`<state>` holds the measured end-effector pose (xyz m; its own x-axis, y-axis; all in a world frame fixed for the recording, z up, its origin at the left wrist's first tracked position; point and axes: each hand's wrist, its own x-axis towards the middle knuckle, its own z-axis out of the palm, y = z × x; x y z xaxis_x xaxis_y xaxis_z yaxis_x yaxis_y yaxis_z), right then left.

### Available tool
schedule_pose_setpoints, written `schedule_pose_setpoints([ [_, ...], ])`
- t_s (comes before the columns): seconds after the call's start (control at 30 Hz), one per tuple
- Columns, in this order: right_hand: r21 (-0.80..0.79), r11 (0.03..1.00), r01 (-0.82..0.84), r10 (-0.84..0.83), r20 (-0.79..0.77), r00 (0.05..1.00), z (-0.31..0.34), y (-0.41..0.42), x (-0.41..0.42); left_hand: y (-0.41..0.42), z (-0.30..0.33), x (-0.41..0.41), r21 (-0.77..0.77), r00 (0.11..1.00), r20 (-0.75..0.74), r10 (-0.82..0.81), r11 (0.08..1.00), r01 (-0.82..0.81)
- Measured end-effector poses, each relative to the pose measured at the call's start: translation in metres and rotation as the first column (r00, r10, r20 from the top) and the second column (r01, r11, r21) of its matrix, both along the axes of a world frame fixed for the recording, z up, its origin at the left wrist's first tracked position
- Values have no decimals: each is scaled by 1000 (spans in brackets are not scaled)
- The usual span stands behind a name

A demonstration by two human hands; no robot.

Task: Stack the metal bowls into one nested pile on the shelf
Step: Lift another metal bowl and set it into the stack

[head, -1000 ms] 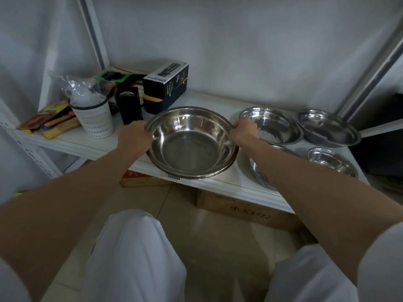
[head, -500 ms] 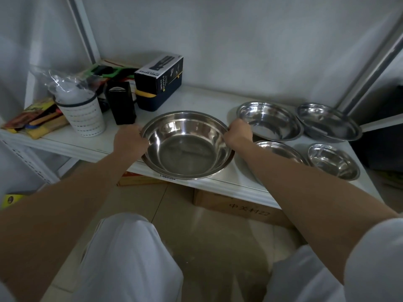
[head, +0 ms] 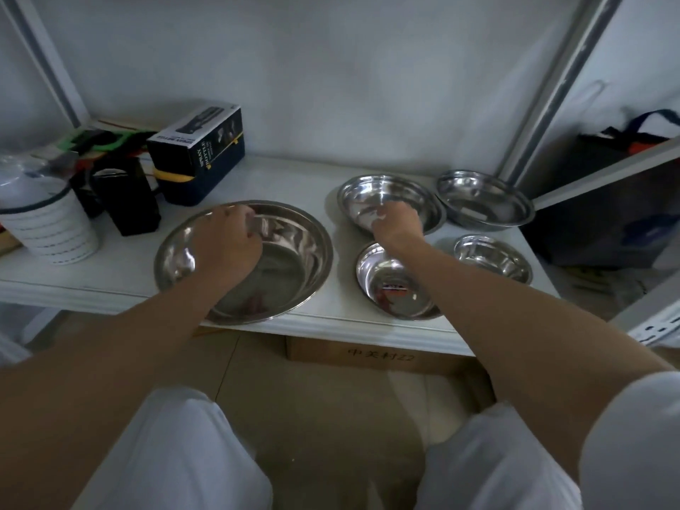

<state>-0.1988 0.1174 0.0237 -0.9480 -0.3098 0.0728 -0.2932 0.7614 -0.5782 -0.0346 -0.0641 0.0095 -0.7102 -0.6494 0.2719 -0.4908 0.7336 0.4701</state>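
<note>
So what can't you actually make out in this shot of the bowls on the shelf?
- Head view: whether the right hand grips the back-left bowl; the fingers are blurred.
- Left hand and forearm cover part of the big bowl.
- Right forearm hides the front middle bowl's right rim.
- White cup is cut off at the left edge.

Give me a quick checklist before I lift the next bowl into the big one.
1. Large bowl flat on the shelf: ok.
2. Large bowl clear inside: not ok, left hand is over it.
3. Right hand on the back middle bowl: ok.
4. Grip closed on its rim: cannot tell.
5. Nothing nested yet in any of the five bowls: ok.
</note>
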Motion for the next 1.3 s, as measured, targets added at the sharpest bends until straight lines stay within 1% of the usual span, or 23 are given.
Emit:
schedule_pose_setpoints([
  [0.07, -12, 999, 53, -53, 22, 998, -1, 23, -16, 19, 1, -20, 38, 995, -21, -97, 994, 98],
  [0.13, -30, 994, 105, -103, 64, 993, -3, 44, -34, 34, 0, -38, 16, 985, -25, -169, 985, 170],
  [0.3, -60, 982, 178, -170, 123, 978, 2, 73, -74, 57, -2, -75, 12, 974, -56, -221, 975, 222],
  [0.47, -56, 980, 191, -178, 180, 968, -3, 79, -101, 61, -6, -103, -11, 968, 27, -249, 968, 250],
  [0.57, -88, 960, 265, -245, 193, 950, -4, 80, -118, 63, -10, -116, -39, 952, 100, -289, 955, 294],
  [0.63, -153, 929, 337, -298, 232, 926, -2, 83, -126, 63, -13, -124, -77, 943, 170, -288, 950, 304],
  [0.67, -193, 913, 360, -300, 282, 911, 0, 84, -130, 62, -14, -128, -101, 941, 195, -277, 948, 301],
  [0.73, -227, 900, 371, -288, 326, 900, 1, 84, -134, 59, -15, -134, -145, 939, 239, -248, 947, 287],
  [0.8, -220, 885, 410, -309, 380, 872, -1, 83, -142, 56, -14, -140, -158, 931, 291, -222, 948, 276],
  [0.87, -269, 814, 514, -349, 481, 804, -5, 86, -147, 56, -14, -145, -153, 922, 321, -215, 949, 275],
  [0.9, -291, 793, 535, -353, 497, 793, -9, 87, -151, 58, -15, -146, -149, 920, 324, -218, 949, 277],
  [0.97, -321, 790, 521, -340, 477, 810, -10, 89, -150, 62, -17, -148, -137, 920, 317, -230, 949, 284],
  [1.07, -389, 715, 581, -394, 462, 794, -10, 93, -148, 66, -19, -151, -119, 924, 292, -247, 949, 291],
  [1.13, -390, 717, 578, -429, 407, 807, -9, 97, -142, 69, -18, -152, -106, 930, 256, -263, 949, 297],
  [1.17, -373, 736, 565, -451, 352, 820, -5, 100, -138, 71, -17, -153, -98, 930, 245, -274, 947, 304],
  [1.2, -331, 765, 552, -470, 297, 831, -4, 103, -127, 73, -17, -153, -91, 927, 240, -288, 944, 316],
  [1.23, -257, 798, 545, -489, 253, 835, -5, 105, -124, 75, -16, -153, -80, 923, 239, -303, 941, 330],
  [1.27, -290, 752, 592, -514, 304, 802, -3, 107, -119, 77, -15, -153, -65, 917, 241, -318, 937, 343],
  [1.3, -361, 717, 596, -491, 346, 800, -1, 108, -119, 79, -15, -153, -55, 911, 246, -332, 933, 355],
])
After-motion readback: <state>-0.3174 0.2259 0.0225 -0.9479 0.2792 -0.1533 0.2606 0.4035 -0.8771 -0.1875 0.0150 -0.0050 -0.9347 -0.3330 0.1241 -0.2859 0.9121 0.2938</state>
